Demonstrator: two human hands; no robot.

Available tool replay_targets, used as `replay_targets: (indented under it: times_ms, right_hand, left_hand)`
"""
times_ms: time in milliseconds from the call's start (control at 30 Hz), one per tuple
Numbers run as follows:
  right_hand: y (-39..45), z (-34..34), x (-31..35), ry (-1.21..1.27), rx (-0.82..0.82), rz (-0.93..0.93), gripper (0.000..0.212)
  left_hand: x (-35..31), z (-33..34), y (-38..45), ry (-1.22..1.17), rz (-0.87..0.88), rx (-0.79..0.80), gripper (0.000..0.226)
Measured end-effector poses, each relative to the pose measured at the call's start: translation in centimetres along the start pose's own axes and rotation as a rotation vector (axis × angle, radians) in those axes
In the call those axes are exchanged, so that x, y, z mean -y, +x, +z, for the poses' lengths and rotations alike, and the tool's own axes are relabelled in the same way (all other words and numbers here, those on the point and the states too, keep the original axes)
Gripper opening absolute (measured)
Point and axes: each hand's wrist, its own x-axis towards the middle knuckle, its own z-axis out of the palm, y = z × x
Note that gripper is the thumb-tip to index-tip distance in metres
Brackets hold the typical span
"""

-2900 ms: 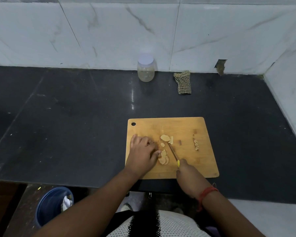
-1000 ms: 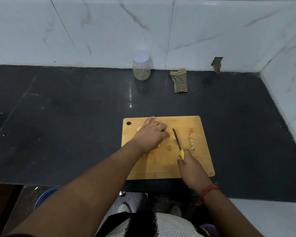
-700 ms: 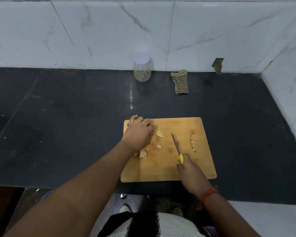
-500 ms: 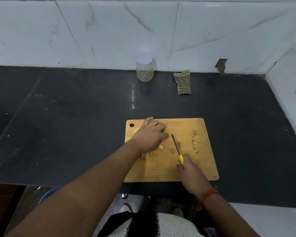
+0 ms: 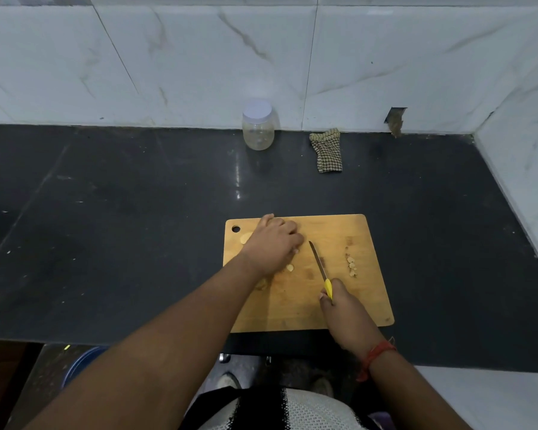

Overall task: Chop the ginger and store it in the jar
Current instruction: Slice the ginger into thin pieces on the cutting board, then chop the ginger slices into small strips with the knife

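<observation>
Since half a second ago the left hand (image 5: 272,243) has slid slightly away from the board's near edge, and the pale ginger slices (image 5: 289,267) show from under it much as before. It lies palm down on the left half of the rectangular light-wood chopping board (image 5: 364,293), fingers curled over the slices; whether it pinches any cannot be told. One slice peeks out at the hand's far left side by the board's hanging hole, one lies just below the knuckles, and another sits against the wrist. A small row of chopped ginger bits (image 5: 351,265) lies apart on the right half of the board.

The right hand (image 5: 343,308) grips the yellow handle of a narrow-bladed kitchen knife (image 5: 319,262), the blade pointing away from the person, between the left hand and the chopped bits. A red thread band (image 5: 376,355) circles the right wrist.

The board rests on a black stone counter (image 5: 106,228). Well back, against the white marble-tiled wall (image 5: 199,57), stands the clear plastic jar with a white lid (image 5: 257,125), closed, and near it to the right lies a checked cloth (image 5: 327,150).
</observation>
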Motion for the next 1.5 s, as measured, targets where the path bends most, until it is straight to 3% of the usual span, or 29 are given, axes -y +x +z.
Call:
replay_targets:
  times_ms: [367,567,767,933,1133,1300,1500]
  right_hand:
    - [-0.4,0.2,-0.7,-0.02,0.018,-0.018,0.017]
    - [-0.3,0.3,0.2,0.013,-0.021,-0.03,0.024]
    - [-0.2,-0.2,0.1,0.041,-0.046,-0.033,0.024]
    - [-0.6,0.5,-0.1,0.041,-0.016,-0.05,0.022]
    - [-0.7,1.8,0.2,-0.017,0.019,-0.084,0.016]
    - [-0.6,2.3,0.5,-0.049,0.027,-0.115,0.016]
    - [-0.9,2.7,0.6,-0.059,0.034,-0.142,0.015]
  left_hand:
    - [2.9,1.2,-4.3,0.002,-0.318,-0.139,0.026]
    - [-0.9,1.0,-4.7,-0.062,-0.053,-0.112,0.03]
    - [-1.9,1.1,-3.6,-0.101,-0.076,-0.066,0.018]
    - [0.1,0.8,-4.1,-0.334,-0.364,-0.252,0.01]
    - [3.8,2.3,-6.2,-0.314,-0.592,-0.342,0.017]
    - [4.4,2.4,-6.4,-0.428,-0.468,-0.231,0.033]
    - [3.1,3.1,-7.4,-0.477,-0.45,-0.248,0.04]
